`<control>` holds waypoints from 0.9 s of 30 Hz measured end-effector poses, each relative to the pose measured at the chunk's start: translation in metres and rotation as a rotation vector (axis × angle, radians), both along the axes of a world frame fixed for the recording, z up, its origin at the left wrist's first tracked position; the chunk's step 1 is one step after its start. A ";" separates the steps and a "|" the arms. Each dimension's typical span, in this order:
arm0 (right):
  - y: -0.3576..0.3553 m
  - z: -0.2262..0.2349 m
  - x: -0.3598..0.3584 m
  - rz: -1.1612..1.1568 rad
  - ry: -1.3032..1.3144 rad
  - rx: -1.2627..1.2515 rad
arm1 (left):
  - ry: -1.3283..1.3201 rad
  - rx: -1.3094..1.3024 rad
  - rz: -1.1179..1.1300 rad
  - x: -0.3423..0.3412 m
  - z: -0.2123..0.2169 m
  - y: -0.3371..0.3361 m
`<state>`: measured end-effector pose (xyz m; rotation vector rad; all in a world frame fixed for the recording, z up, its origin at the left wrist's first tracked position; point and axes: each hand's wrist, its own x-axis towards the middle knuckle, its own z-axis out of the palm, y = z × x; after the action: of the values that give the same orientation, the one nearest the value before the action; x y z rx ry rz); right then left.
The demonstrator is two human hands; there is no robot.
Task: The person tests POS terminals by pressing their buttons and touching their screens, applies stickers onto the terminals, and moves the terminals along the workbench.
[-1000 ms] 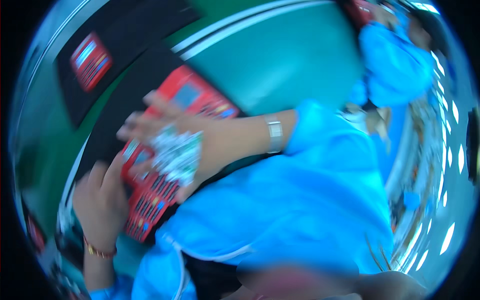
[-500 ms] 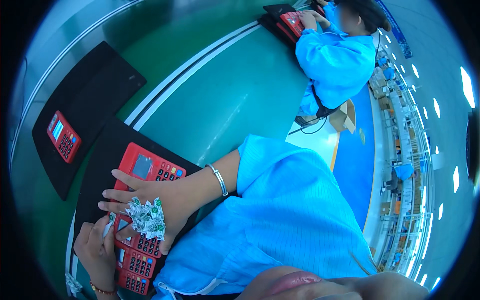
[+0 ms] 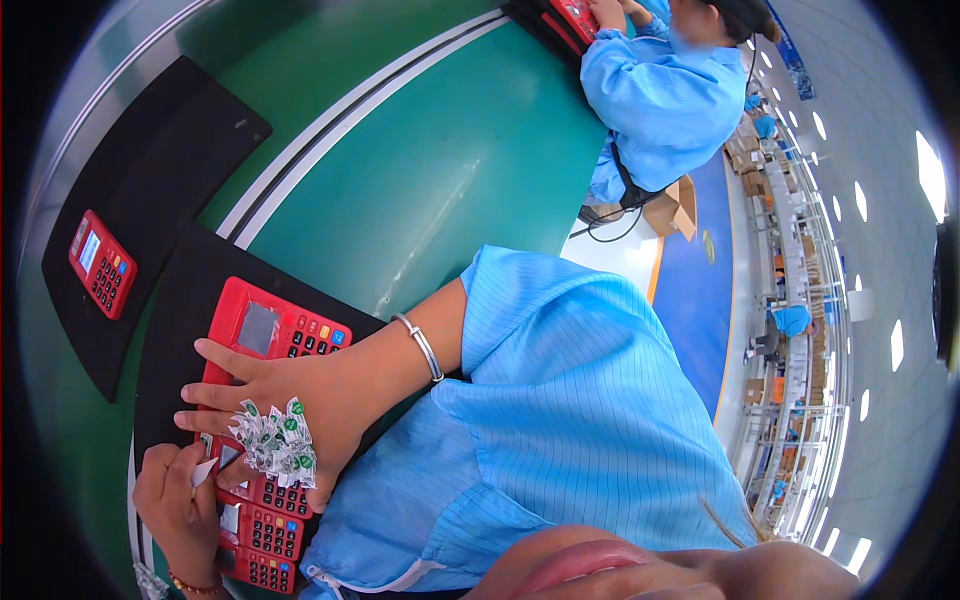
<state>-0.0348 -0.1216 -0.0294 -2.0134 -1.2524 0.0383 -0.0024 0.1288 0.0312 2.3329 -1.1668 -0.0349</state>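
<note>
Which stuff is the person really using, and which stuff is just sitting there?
In use:
- red keypad machines under the right hand
- small stickers stuck on the back of that hand
- a little peeled piece in the left hand
- black mat underneath

Just sitting there:
- another red keypad machine on the far black mat
- cardboard box by the co-worker

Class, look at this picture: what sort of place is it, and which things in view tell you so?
Probably an electronics assembly line: red keypad terminals on black mats along a green conveyor, and a co-worker in a blue smock.
</note>
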 end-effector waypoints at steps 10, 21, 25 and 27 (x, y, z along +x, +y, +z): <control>0.002 -0.003 -0.004 -0.036 -0.021 0.130 | -0.027 0.020 0.057 -0.006 -0.017 0.005; 0.013 0.010 0.002 -0.045 -0.091 0.005 | 0.026 -0.185 -0.075 -0.021 0.030 -0.033; 0.012 0.010 -0.004 -0.118 -0.119 0.130 | -0.021 0.077 -0.165 -0.036 0.041 -0.001; 0.015 0.028 -0.013 -0.067 -0.258 0.032 | 0.019 -0.006 0.020 -0.046 0.059 0.020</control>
<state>-0.0477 -0.1063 -0.0011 -2.0788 -1.3318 -0.2800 -0.0485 0.1491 0.0897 2.3338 -1.1321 -0.0463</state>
